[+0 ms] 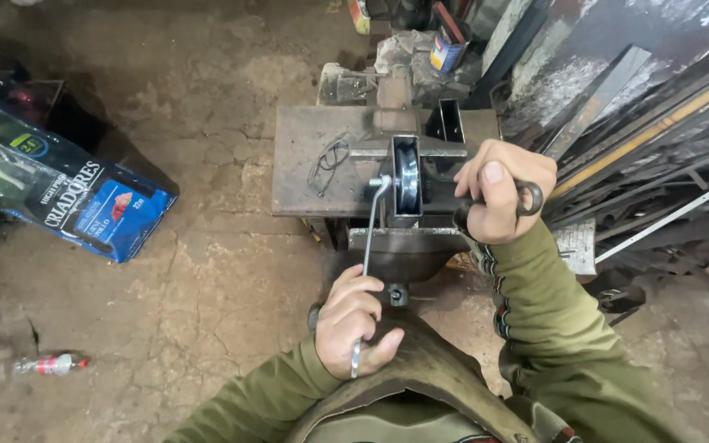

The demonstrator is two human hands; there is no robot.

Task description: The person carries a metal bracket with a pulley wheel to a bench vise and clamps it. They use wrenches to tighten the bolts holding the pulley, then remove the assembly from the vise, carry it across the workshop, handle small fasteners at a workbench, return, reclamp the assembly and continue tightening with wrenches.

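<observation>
A vise stands at the near edge of a steel tabletop, clamping a bracket with a grooved wheel upright. The left hand, grip pressed around it, holds the low end of a wrench whose head meets the wheel's axle, left of the vise. The right hand, right of the vise, grips a dark tool closed in its fist. Glasses lie on the tabletop beyond the vise. Far left of the vise, a blue bag and a bottle lie on the floor.
</observation>
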